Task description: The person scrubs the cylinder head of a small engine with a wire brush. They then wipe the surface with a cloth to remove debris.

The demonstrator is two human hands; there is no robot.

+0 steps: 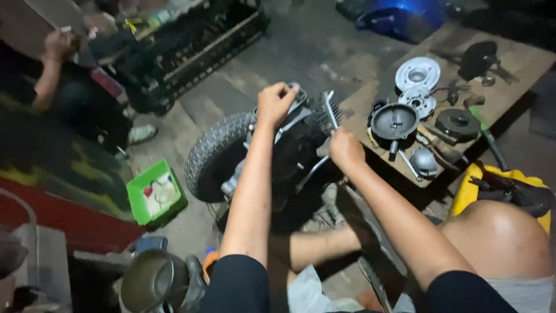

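Here, left hand (275,102) clamped on the wheel assembly's (272,153) metal bracket (292,107), right hand (346,149) gripping a wire brush (330,110).

– Access on the left?
– Bare floor (191,104) lies open between the knobbly tyre (211,153) and the black crate (197,40); a green tub (155,194) sits nearer.
– On the right?
– Obstructed. The bench (521,72) is crowded with metal parts (417,87), just beside the right hand (346,149). A yellow container (466,194) blocks the near-right.
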